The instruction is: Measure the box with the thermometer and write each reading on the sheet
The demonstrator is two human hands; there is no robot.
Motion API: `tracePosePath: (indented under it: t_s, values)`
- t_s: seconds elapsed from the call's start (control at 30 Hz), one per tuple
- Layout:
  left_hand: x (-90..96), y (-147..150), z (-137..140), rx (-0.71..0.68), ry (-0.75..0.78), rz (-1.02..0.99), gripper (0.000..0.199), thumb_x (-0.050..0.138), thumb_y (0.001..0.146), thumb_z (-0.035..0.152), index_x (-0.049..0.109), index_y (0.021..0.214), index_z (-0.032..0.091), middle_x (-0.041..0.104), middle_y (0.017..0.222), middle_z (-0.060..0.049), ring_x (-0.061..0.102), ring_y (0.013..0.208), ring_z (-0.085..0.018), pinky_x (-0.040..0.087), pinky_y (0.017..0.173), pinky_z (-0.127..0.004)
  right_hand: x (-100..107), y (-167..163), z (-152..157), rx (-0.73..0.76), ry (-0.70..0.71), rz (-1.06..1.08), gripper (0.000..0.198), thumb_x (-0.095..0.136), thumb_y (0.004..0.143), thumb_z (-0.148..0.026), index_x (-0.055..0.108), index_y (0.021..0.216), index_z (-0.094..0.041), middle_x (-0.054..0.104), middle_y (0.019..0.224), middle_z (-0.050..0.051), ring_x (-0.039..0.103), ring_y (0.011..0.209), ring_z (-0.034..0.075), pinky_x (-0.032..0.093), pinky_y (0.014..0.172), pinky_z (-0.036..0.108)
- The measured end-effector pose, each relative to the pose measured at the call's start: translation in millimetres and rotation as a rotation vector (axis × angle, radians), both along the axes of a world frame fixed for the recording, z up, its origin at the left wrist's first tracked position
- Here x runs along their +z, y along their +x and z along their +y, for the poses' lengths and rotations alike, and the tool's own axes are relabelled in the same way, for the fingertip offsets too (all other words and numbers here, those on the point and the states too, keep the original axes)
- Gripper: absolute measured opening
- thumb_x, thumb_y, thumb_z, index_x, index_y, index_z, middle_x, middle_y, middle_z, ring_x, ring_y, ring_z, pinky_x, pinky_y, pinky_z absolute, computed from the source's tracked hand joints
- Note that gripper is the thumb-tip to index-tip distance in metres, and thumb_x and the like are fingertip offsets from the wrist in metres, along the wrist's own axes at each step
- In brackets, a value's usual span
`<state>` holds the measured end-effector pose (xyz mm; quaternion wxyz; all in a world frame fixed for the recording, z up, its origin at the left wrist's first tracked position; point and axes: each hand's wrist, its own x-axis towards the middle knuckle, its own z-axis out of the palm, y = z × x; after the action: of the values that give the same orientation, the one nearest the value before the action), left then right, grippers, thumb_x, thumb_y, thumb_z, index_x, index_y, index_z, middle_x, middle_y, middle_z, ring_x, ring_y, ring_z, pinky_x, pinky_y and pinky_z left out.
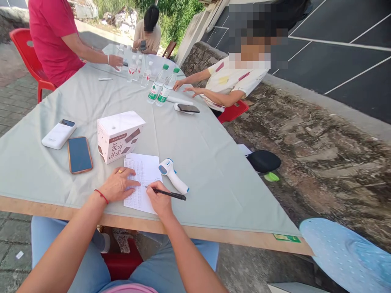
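Note:
A white sheet of paper [149, 167] with rows of small writing lies near the front edge of the table. Spread on its left part is my left hand [119, 184], fingers apart, with a ring and a red cord at the wrist. My right hand [160, 201] is closed round a black pen [174, 195], its tip at the paper. Just right of the paper rests a white and blue infrared thermometer [174, 176]. Behind the paper stands a white and brown "Super Meal" box [120, 136]. A phone [80, 154] and a white power bank [59, 134] lie to the left.
Green-capped water bottles [165, 86] stand farther back on the grey tablecloth [214, 183], near another phone [188, 108] and several clear bottles [132, 69]. Three other people sit around the table, one in a red shirt [55, 36]. A light-blue dotted object [345, 252] is at the lower right.

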<state>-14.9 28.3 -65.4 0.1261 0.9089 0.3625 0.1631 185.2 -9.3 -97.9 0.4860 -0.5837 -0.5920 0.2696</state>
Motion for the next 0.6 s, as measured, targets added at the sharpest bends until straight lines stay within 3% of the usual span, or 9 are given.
tracePosePath:
  t_s: [0.17,0.27,0.33,0.47,0.53,0.6]
  values:
    - [-2.8,-0.8,0.8,-0.007,-0.005,-0.031,0.026,0.056,0.088,0.030,0.069,0.110,0.031,0.052,0.122,-0.007,0.049,0.113,-0.026,0.036,0.102,-0.049,0.0,-0.8,-1.4,-0.030,0.034,-0.001,0.020,0.052,0.077,-0.035,0.052,0.065,-0.020,0.051,0.057,-0.002,0.046,0.053,0.014,0.040,0.054,0.026]
    - [0.5,-1.4,0.0,0.015,0.069,-0.174,0.023,0.053,0.088,0.027,0.066,0.107,0.023,0.054,0.115,-0.008,0.053,0.106,-0.022,0.043,0.094,-0.042,0.4,4.5,-2.4,-0.087,0.105,0.003,0.022,0.052,0.084,-0.038,0.055,0.073,-0.019,0.056,0.064,0.000,0.051,0.057,0.016,0.044,0.056,0.027]
    - [5.5,-2.9,-0.6,0.152,0.178,-0.348,0.016,0.050,0.090,0.027,0.059,0.099,0.017,0.055,0.104,-0.008,0.054,0.095,-0.018,0.046,0.085,-0.035,0.4,11.9,-1.1,-0.088,0.169,-0.054,0.021,0.051,0.088,-0.037,0.059,0.083,-0.018,0.061,0.074,0.003,0.058,0.067,0.018,0.049,0.062,0.029]
    - [12.4,-9.9,3.2,0.640,0.421,-0.628,0.016,0.053,0.088,0.029,0.042,0.088,0.018,0.048,0.088,-0.005,0.050,0.085,-0.016,0.045,0.074,-0.032,-2.4,30.1,9.1,0.067,0.327,-0.321,0.025,0.041,0.095,-0.025,0.063,0.105,-0.018,0.064,0.095,0.009,0.062,0.091,0.023,0.052,0.079,0.035]
    - [11.0,-14.9,9.7,0.792,0.463,-0.699,0.029,0.060,0.083,0.033,0.041,0.101,0.018,0.048,0.101,-0.009,0.048,0.099,-0.021,0.046,0.079,-0.036,-4.9,36.5,16.4,0.132,0.376,-0.436,0.033,0.034,0.096,-0.017,0.063,0.112,-0.017,0.062,0.099,0.011,0.061,0.095,0.024,0.051,0.081,0.038]
    - [7.4,-20.3,19.1,0.826,0.389,-0.749,0.060,0.066,0.078,0.037,0.033,0.124,0.018,0.039,0.126,-0.016,0.038,0.122,-0.028,0.044,0.093,-0.044,-6.8,39.6,22.5,0.169,0.396,-0.516,0.038,0.031,0.096,-0.012,0.064,0.113,-0.017,0.062,0.098,0.012,0.060,0.092,0.025,0.051,0.078,0.038]
